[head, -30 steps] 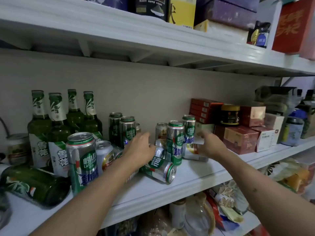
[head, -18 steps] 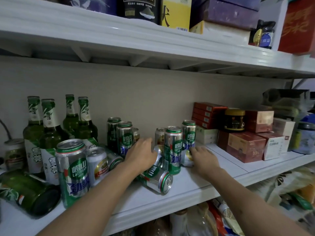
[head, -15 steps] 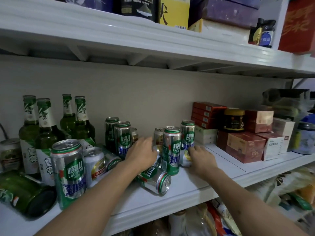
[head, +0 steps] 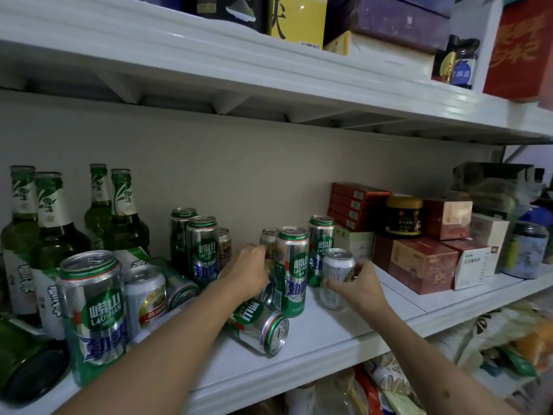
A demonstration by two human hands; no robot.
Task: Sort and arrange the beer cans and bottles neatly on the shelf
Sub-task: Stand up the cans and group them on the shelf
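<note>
On the white wooden shelf (head: pixel 314 351), the right hand (head: pixel 363 287) curls around a short white-and-silver beer can (head: pixel 335 278), which stands upright with its pull-tab top up, just right of a tall green-and-silver beer can (head: pixel 291 271), also upright. The left hand (head: pixel 248 272) reaches in behind that tall can, fingers bent toward a small gold-banded can (head: pixel 268 238); whether it grips anything cannot be told. Below the left wrist a green-and-silver can (head: pixel 258 330) lies on its side, long axis running front to back, its top facing the shelf's front edge. Green glass beer bottles (head: pixel 119 217) stand upright at the left.
</note>
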